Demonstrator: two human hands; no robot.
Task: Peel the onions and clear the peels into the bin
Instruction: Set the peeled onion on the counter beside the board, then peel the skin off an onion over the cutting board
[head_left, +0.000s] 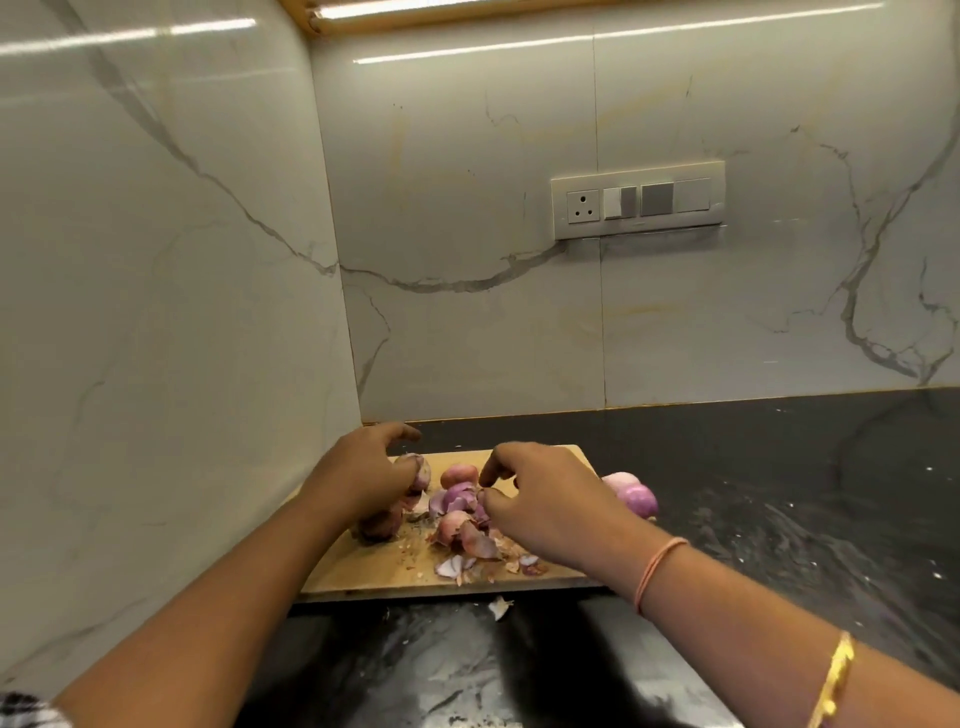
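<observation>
Nearest me are my two bare forearms, reaching forward over the dark stone counter (779, 493). A gold bangle (834, 680) sits on the right forearm and a pink band (657, 571) at that wrist. A bit of patterned sleeve (26, 712) shows at the lower left corner.

Both hands are over the wooden cutting board (363, 571), which lies on the counter close to the corner of the marble walls. My left hand (374, 467) grips a partly peeled onion (420, 470) at the board's far left. The lower fingers are curled round it while the forefinger sticks out above. My right hand (545, 493) is curled downward over the middle of the board. Its thumb and forefinger pinch a purple peel (480, 506) at the top of the loose pile of peels (467, 540).

An unpeeled onion (458, 474) lies between my hands, toward the far side of the board. Another onion with dark skin (379, 525) sits at the left edge, just below my left wrist. Two peeled onions (636, 496), pale and purple, rest together at the board's right edge, behind my right hand. Crumbs of skin are scattered across the near half of the board. One stray pale scrap (500, 607) lies on the counter just off the near edge.

On the back wall, a switch plate (638, 200) with a socket is mounted above the counter.
</observation>
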